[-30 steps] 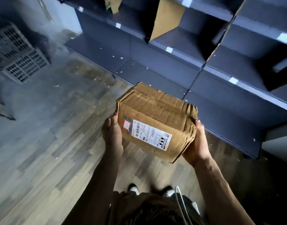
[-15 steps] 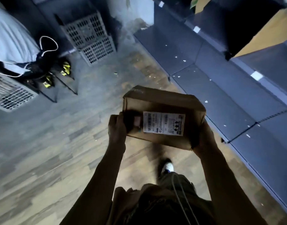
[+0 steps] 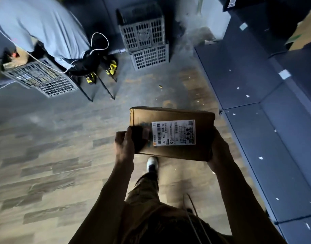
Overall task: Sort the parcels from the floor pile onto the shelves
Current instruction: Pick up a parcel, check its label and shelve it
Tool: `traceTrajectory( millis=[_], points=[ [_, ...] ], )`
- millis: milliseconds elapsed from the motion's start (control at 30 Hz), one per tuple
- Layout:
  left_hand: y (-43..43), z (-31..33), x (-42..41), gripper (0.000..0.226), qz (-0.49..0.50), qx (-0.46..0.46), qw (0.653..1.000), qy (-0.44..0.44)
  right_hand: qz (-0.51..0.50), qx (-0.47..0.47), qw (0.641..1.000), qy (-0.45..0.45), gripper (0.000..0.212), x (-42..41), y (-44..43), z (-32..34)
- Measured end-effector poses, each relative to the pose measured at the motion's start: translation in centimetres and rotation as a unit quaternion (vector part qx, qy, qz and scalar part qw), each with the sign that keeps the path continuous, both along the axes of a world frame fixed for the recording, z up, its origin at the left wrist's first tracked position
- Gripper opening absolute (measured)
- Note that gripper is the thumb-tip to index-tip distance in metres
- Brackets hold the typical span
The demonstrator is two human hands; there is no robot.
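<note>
One run of shelves point(image 3: 257, 81) lines our right, and three mesh crates point(image 3: 144, 32) stand ahead on the floor point(image 3: 45, 155). We judge ourselves mid-carry. One parcel point(image 3: 174, 132), label up, is held above the floor, the left grip point(image 3: 124, 145) curled round one end and the right grip point(image 3: 219, 152) round the other. The next move calls for matching the label to a shelf.

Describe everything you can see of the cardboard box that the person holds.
The cardboard box is brown, oblong and closed. A white shipping label with barcodes and small print sits on the face turned to the camera. The box is held about level above the wooden floor. The left hand grips its left end, thumb on the labelled face beside the label; the right hand holds its right end.
</note>
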State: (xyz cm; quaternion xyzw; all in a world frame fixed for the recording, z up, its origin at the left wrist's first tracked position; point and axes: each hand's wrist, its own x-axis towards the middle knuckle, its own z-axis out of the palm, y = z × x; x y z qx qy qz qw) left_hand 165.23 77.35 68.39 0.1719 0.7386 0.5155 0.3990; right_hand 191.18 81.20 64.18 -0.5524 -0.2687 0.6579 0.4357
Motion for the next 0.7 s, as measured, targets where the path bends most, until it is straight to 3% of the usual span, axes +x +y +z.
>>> traceTrajectory(
  millis=[167, 300, 400, 700],
  points=[
    [10.7, -1.9, -2.2, 0.023, -0.037, -0.012, 0.999, -0.033, -0.038, 0.017, 0.998, -0.036, 0.049, -2.3, 8.4, -0.6],
    [20.1, -1.0, -4.2, 0.027, -0.063, -0.014, 0.997, -0.045, -0.086, 0.016, 0.994, -0.068, 0.061, -4.9, 14.9, 1.6],
    [26.5, 0.4, -5.3, 0.024, -0.066, 0.007, 0.996, -0.062, -0.116, 0.007, 0.990, -0.077, 0.042, -6.4, 20.1, 3.0],
    [41.3, 0.9, -6.3, 0.022, -0.084, 0.031, 0.995, -0.049, -0.143, -0.008, 0.987, -0.079, 0.030, -7.5, 35.3, 3.3]
  ],
)
